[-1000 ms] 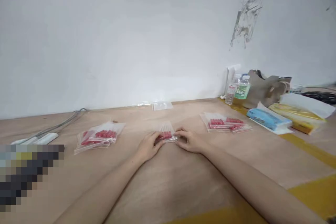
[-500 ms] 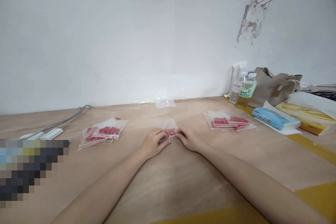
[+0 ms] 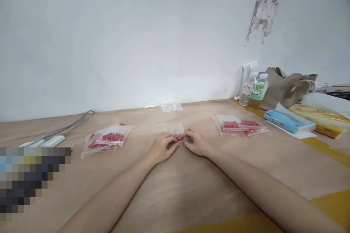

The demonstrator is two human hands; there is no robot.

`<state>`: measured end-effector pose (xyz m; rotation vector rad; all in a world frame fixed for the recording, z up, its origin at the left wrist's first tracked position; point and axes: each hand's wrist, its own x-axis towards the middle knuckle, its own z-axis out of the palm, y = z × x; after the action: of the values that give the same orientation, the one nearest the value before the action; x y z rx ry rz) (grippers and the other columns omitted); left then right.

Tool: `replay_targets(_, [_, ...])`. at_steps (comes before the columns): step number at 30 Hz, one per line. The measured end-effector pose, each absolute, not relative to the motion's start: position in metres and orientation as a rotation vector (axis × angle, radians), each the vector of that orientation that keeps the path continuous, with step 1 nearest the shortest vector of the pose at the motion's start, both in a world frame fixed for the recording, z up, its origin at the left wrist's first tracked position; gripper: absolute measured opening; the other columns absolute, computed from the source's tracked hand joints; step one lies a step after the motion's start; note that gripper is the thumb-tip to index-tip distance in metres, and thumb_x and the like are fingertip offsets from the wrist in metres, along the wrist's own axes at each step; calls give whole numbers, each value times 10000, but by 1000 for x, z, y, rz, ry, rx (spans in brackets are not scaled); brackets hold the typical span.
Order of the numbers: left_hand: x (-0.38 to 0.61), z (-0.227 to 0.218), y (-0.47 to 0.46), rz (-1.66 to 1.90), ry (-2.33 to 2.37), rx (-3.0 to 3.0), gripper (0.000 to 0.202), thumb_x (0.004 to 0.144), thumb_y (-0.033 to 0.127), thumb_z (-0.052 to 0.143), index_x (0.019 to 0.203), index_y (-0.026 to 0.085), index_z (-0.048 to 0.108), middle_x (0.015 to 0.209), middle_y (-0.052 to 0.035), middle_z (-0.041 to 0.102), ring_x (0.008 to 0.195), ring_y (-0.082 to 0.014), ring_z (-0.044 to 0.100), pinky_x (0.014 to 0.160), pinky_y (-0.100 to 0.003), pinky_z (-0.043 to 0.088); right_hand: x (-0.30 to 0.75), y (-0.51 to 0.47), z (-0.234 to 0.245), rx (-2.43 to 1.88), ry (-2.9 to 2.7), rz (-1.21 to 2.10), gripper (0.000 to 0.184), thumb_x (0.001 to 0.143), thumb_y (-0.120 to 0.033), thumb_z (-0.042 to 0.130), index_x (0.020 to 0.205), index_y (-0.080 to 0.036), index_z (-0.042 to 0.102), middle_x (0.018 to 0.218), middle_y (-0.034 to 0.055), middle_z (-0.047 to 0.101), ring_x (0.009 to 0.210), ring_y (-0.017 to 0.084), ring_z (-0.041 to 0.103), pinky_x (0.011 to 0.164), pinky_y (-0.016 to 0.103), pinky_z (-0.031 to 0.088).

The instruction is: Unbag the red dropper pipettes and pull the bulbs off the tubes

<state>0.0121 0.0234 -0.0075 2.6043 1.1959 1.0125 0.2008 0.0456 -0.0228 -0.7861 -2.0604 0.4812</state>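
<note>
A small clear zip-lock bag (image 3: 177,129) with red pieces inside lies on the wooden table between my hands. My left hand (image 3: 163,147) pinches the near edge of the bag from the left. From the right, my right hand (image 3: 196,142) pinches the same edge, its fingertips close to those of the left. My fingers hide most of the red contents. To the left is a pile of filled zip-lock bags (image 3: 112,137), and another pile of filled bags (image 3: 239,126) lies to the right; both hold red pieces.
An unfilled zip-lock bag (image 3: 172,107) lies by the wall. At the right stand plastic bottles (image 3: 257,91), a grey-beige handbag (image 3: 284,89), a blue tissue pack (image 3: 290,122) and a yellow pack (image 3: 318,118). A grey cable (image 3: 65,128) and white power strip (image 3: 53,141) are at the left.
My hands have come closer together over the near edge of the bag, and the fingers now cover more of the red pieces. The piles have not moved.
</note>
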Motion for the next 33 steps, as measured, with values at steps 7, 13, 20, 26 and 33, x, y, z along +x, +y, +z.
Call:
replay_targets(7, [13, -10, 27, 1078, 1259, 2510, 142, 808, 178, 453, 752, 186, 583, 869, -32, 614, 820, -151, 566, 744, -286, 449, 192, 42, -20, -794, -2109, 247, 187, 701, -106, 521, 866, -188, 552, 885, 28, 558, 797, 132, 521, 706, 255, 408])
replay_targets(13, [12, -10, 25, 1076, 1362, 2450, 167, 844, 231, 411, 828, 186, 571, 827, -33, 605, 776, -149, 561, 712, -276, 449, 192, 40, -18, -764, -2211, -310, 172, 785, -166, 498, 896, -225, 614, 913, 47, 586, 853, 164, 476, 768, 312, 309])
replay_targets(20, [13, -8, 20, 1091, 1392, 2501, 160, 833, 230, 425, 784, 179, 569, 797, -36, 596, 754, -153, 556, 696, -283, 450, 195, 47, -21, -812, -2249, -351, 209, 826, -178, 458, 866, -250, 651, 878, 49, 600, 855, 177, 453, 769, 336, 267])
replay_targets(26, [13, -10, 25, 1098, 1213, 2558, 149, 786, 157, 485, 861, 193, 608, 980, -47, 592, 910, -163, 546, 819, -312, 440, 187, 48, -24, -746, -2275, -331, 217, 842, -182, 435, 866, -239, 643, 867, 40, 611, 847, 172, 453, 759, 326, 278])
replay_targets(33, [11, -12, 29, 1084, 1195, 2463, 148, 808, 150, 452, 742, 172, 582, 954, -39, 595, 913, -145, 558, 828, -287, 443, 176, 45, -22, -881, -2272, -363, 176, 841, -218, 451, 776, -187, 612, 808, 57, 603, 826, 187, 454, 748, 334, 281])
